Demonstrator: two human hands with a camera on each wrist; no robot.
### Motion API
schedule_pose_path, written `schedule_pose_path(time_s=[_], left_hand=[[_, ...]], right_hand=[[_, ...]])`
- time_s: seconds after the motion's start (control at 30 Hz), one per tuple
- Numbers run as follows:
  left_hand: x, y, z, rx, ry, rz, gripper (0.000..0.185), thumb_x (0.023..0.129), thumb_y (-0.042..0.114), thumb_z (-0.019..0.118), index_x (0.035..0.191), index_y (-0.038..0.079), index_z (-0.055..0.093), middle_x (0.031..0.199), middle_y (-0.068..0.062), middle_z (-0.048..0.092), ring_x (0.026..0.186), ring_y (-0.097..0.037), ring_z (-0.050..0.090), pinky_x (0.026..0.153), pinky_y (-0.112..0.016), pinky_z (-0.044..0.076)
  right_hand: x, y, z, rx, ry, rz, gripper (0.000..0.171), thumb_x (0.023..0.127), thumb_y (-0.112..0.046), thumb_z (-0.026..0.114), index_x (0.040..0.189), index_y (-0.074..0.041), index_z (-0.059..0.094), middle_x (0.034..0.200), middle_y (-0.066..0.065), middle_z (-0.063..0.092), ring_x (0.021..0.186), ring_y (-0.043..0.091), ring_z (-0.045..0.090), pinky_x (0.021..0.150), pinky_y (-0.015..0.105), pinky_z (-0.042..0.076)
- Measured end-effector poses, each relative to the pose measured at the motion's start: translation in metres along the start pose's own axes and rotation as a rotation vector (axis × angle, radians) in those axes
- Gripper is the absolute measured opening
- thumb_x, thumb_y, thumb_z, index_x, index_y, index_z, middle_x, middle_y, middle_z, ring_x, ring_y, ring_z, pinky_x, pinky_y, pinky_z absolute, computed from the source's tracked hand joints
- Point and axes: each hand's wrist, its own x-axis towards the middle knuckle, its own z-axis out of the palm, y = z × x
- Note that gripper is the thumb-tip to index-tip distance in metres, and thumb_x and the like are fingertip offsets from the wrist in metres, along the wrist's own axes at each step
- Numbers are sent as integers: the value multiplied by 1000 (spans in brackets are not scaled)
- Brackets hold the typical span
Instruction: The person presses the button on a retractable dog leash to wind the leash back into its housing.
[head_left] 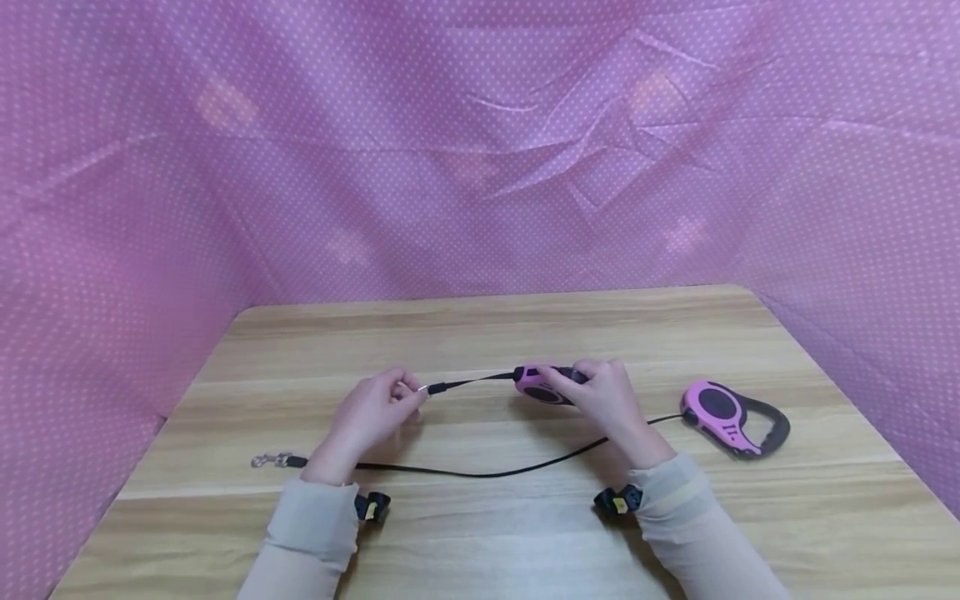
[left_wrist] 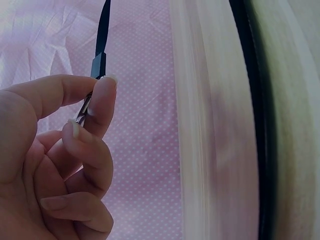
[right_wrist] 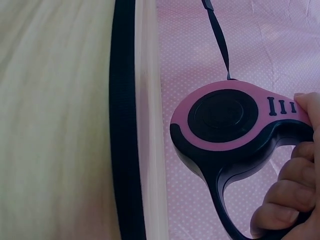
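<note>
My right hand (head_left: pixel 606 398) grips the black handle of a pink and black retractable dog leash (right_wrist: pixel 222 115), fingers curled through the handle loop. A short length of black strap (head_left: pixel 476 381) runs from its case to my left hand (head_left: pixel 381 410). There the thumb and index finger pinch the metal clip (left_wrist: pixel 84 109) at the strap's end, partly hidden by the fingers. Both hands hold this leash above the table. A second pink and black retractable leash (head_left: pixel 718 406) lies at the right, its black strap (head_left: pixel 480 475) pulled out across the table below both hands.
The second leash's silver clip (head_left: pixel 272 459) lies left of my left forearm. The wood-grain table (head_left: pixel 480 550) has rounded back corners. Pink dotted fabric (head_left: pixel 465 167) hangs behind it and along both sides. Black wrist cameras (head_left: pixel 618 500) sit at my cuffs.
</note>
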Motion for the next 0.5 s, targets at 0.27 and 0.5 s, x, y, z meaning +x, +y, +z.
schedule_pose_path(time_s=[0.27,0.5], left_hand=[[-1,1,0,-2,5,2,22,97,38,60,104,18,65,81,8,71,76,-9,63,74,-32,46],[-1,3,2,-6,7,20,24,97,40,61,105,18,66,82,7,71,74,-9,62,70,-30,45]], right_hand=[[-1,-1,1,18,5,-6,56,86,-44,74,53,-12,43,49,-8,39,47,10,35,44,22,28],[-2,-3,3,13,-16,11,57,86,-48,73,53,-12,44,49,-6,42,47,11,37,44,22,30]])
